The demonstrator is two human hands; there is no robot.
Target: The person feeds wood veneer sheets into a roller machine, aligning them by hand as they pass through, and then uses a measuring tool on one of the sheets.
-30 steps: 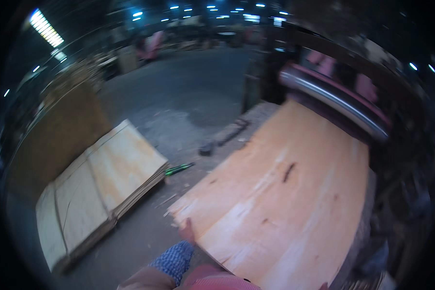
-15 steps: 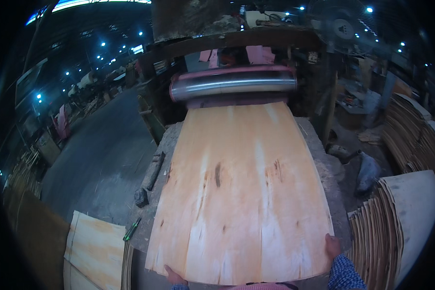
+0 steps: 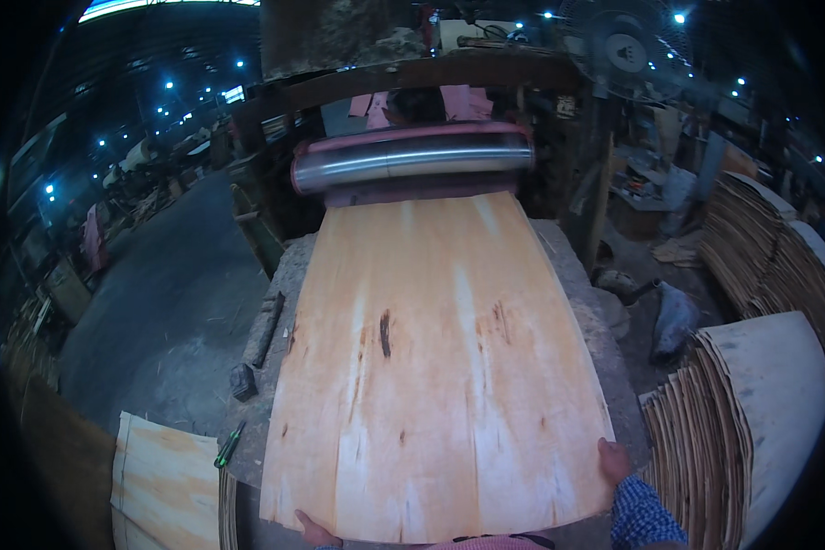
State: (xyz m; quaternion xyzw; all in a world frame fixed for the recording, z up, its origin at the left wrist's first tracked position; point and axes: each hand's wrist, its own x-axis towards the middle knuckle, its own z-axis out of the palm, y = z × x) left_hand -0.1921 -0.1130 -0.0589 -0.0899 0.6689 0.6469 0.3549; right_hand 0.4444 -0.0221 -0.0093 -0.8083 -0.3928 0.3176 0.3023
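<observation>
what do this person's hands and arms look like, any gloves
The left hand and right hand show no gloves. The right sleeve is checked in dark and pale blue, reaching about the wrist. Only a bluish sliver of the left sleeve shows, too small to read its pattern.

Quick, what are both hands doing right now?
Left hand: holding the wood sheet near its closest left corner.
Right hand: holding the wood sheet by its right edge.

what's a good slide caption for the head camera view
Left hand and right hand hold a broad pale orange wood sheet, its far end at a shiny cylindrical metal roller.
</observation>
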